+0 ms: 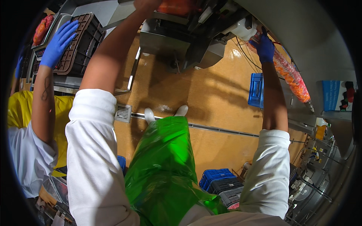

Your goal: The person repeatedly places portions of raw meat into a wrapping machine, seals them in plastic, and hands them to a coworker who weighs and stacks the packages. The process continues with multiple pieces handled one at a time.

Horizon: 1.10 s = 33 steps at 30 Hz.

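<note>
My right hand (264,48), in a blue glove, lies across the upper end of a long tube-shaped red and orange package (294,79) in clear wrapping. Its thumb points left and one finger points up; the dark underside hides whether it grips. Close above the hand is a white plastic nozzle (244,29) on the machine. The package slants down to the right and ends in a narrow grey tip. My left forearm reaches up over the top edge, so the left hand is out of view. Beside that wrist is blurred orange-red material (175,7) on the metal machine (167,39).
At left, another person's blue-gloved hand (60,41) is by a brown plastic crate (84,42). A red and orange package (42,29) lies beyond it. A blue crate (256,90) stands under my right arm. Stacked crates (223,180) and a floor drain (123,113) are lower down.
</note>
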Each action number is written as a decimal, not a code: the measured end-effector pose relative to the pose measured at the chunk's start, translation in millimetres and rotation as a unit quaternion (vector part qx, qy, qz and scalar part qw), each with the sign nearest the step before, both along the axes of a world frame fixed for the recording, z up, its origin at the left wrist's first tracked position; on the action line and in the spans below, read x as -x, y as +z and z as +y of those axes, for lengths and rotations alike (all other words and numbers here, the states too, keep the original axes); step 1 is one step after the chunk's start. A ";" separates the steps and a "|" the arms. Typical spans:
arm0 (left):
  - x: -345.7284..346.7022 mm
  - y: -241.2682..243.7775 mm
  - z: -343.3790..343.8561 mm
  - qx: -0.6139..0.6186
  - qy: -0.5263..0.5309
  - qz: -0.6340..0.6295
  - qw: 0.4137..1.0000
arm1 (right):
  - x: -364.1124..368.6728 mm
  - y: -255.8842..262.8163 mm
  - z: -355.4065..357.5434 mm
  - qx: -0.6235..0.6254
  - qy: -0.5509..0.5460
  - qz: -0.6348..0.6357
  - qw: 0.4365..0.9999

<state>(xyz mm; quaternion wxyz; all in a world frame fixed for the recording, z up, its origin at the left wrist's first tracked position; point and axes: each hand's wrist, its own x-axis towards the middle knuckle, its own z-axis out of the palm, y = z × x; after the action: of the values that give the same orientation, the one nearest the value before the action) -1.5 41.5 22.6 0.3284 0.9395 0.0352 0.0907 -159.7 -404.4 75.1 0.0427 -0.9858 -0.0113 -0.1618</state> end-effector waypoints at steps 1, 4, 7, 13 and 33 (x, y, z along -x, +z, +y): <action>15.3 9.1 5.6 0.009 0.028 -0.004 1.000 | 2.0 -0.4 -3.1 -0.015 -0.006 0.006 1.000; 27.5 6.2 26.9 0.030 0.050 -0.023 0.998 | 2.6 -1.4 -2.8 -0.031 -0.009 0.008 0.999; 42.1 -12.6 20.3 -0.081 0.083 -0.193 0.974 | 0.7 -3.7 -1.9 0.042 0.011 -0.014 0.999; 67.2 18.0 -36.3 0.020 -0.179 -0.314 0.932 | 5.7 1.4 4.4 -0.019 0.012 0.025 0.999; 0.4 -59.8 -183.9 0.559 -0.503 0.121 0.647 | 37.0 24.1 -14.6 0.078 -0.050 0.018 0.996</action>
<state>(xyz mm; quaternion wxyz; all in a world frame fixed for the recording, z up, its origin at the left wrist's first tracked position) -1.9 -142.4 -37.2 0.7795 0.4532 -0.3597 -0.2400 -196.7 -419.0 99.2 -0.0420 -0.9883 0.0260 -0.1445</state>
